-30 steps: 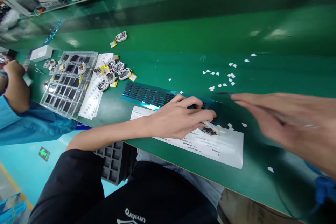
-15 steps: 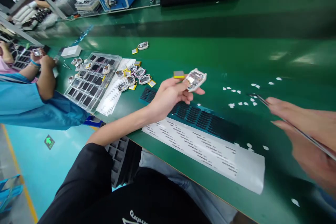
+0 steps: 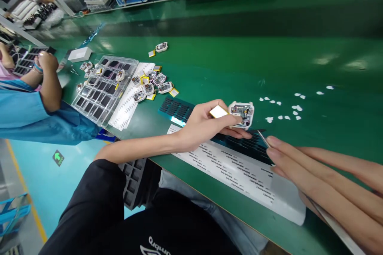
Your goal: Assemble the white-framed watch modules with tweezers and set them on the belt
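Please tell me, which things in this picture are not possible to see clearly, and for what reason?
- Head view: the print on the white sheet is too small to read.
- The right hand is cut off by the frame edge; its tweezers show only the tip.
- The white device in the left hand: its inner parts are too small to name.
- The black pad strip is partly hidden under that hand.

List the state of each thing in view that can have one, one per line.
Left hand: shut on the small white open device casing, lifted above the table.
Right hand: shut on thin metal tweezers, tip at the teal sheet of black pads.
Clear plastic compartment tray: lying flat, mostly filled.
White printed paper strip: flat on the green table.
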Available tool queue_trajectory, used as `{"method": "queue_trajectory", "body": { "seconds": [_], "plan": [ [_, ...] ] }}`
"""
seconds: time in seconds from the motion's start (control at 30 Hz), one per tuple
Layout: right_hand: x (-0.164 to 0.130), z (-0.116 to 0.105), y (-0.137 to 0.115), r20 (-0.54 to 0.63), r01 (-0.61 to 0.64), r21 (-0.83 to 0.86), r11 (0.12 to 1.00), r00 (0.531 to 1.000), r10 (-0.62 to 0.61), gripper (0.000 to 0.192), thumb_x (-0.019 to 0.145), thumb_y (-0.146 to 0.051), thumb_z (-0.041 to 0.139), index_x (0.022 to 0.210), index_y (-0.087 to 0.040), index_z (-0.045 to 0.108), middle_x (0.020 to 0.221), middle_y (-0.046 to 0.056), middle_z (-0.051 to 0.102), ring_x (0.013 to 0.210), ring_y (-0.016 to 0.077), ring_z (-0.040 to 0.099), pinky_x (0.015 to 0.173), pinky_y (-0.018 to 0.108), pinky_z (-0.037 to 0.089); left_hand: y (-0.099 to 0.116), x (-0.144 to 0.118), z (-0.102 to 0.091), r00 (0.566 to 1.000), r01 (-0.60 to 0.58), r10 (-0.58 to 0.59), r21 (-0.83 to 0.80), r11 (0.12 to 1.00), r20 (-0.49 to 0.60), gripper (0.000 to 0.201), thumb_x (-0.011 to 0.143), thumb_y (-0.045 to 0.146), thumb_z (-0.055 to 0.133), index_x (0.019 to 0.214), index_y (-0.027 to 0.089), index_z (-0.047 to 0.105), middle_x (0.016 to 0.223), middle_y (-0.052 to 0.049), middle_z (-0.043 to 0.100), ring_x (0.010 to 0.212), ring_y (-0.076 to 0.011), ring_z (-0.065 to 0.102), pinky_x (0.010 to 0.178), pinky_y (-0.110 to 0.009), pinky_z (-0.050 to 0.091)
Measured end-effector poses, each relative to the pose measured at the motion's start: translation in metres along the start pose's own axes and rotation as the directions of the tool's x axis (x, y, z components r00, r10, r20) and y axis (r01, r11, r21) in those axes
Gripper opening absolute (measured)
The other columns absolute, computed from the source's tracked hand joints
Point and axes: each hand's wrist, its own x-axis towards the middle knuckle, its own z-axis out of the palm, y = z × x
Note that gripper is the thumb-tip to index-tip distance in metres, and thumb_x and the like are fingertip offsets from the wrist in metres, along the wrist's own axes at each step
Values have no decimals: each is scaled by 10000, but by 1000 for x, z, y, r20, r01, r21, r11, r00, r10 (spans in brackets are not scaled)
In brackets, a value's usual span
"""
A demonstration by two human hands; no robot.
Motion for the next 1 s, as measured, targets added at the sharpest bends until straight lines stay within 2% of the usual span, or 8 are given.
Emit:
{"method": "queue_trajectory", "body": {
  "seconds": [0.07, 0.23, 0.43, 0.6, 0.7, 0.83, 0.93, 1.0],
  "plan": [
    [0, 3, 11, -52, 234, -42, 971, 970, -236, 567, 1093, -364, 382, 1652, -275, 402, 1438, 32, 706, 1353, 241, 674, 1165, 435, 567, 0, -2, 3, 1000, 10, -10, 4, 1000, -14, 493, 691, 376, 947, 726, 193, 491, 694, 34, 703, 684, -152, 774, 775, -316, 651],
    [0, 7, 20, -85, 296, -100, 950, 949, -305, 551, 1104, -382, 304, 1604, -240, 486, 1453, 57, 696, 1314, 274, 696, 1127, 468, 575, -2, -5, 8, 999, 1, 1, 46, 999, -46, 523, 679, 416, 952, 703, 196, 478, 661, 52, 668, 642, -135, 756, 737, -302, 666],
    [8, 6, -13, -92, 84, 17, 996, 992, -82, 555, 1094, -328, 347, 1642, -283, 421, 1368, 36, 749, 1297, 250, 695, 1093, 467, 570, -6, -6, 8, 996, -40, 46, 80, 996, -82, 555, 665, 464, 961, 666, 192, 477, 630, 76, 584, 623, -89, 674, 747, -303, 668],
    [12, 3, -30, -51, -52, 76, 996, 997, 56, 585, 1084, -267, 376, 1666, -329, 363, 1381, 4, 739, 1310, 243, 691, 1158, 483, 540, -8, -6, 8, 993, -22, 38, 139, 990, -112, 564, 687, 504, 946, 657, 205, 469, 627, 69, 547, 641, -104, 646, 733, -318, 649],
    [9, 5, -22, -64, -34, 54, 998, 997, 37, 608, 1063, -236, 383, 1663, -338, 367, 1355, 3, 749, 1281, 245, 713, 1122, 486, 583, -9, -7, 8, 992, -27, 45, 155, 988, -114, 556, 693, 506, 943, 659, 206, 476, 644, 63, 548, 640, -102, 626, 733, -329, 646],
    [8, 9, -17, -126, 176, -18, 984, 976, -176, 618, 1038, -192, 436, 1625, -384, 429, 1320, -36, 762, 1180, 201, 760, 1102, 384, 600, -9, -8, 8, 994, -37, 53, 160, 986, -99, 547, 690, 510, 943, 661, 204, 490, 665, 45, 605, 657, -116, 664, 735, -331, 647],
    [10, 11, -28, -90, -40, 0, 999, 995, 40, 677, 1019, -138, 420, 1667, -324, 356, 1327, 6, 757, 1206, 247, 753, 1141, 488, 573, -9, -8, 8, 992, -70, 84, 150, 986, -89, 542, 690, 499, 949, 668, 198, 498, 659, 53, 615, 630, -101, 666, 706, -293, 634],
    [13, 13, -33, -85, -76, -16, 997, 994, 74, 700, 1006, -140, 480, 1674, -300, 341, 1356, 23, 744, 1208, 267, 752, 1119, 499, 582, -10, -7, 7, 992, -86, 98, 144, 986, -79, 531, 689, 494, 954, 692, 193, 516, 657, 58, 620, 627, -93, 670, 693, -267, 625]
  ]
}}
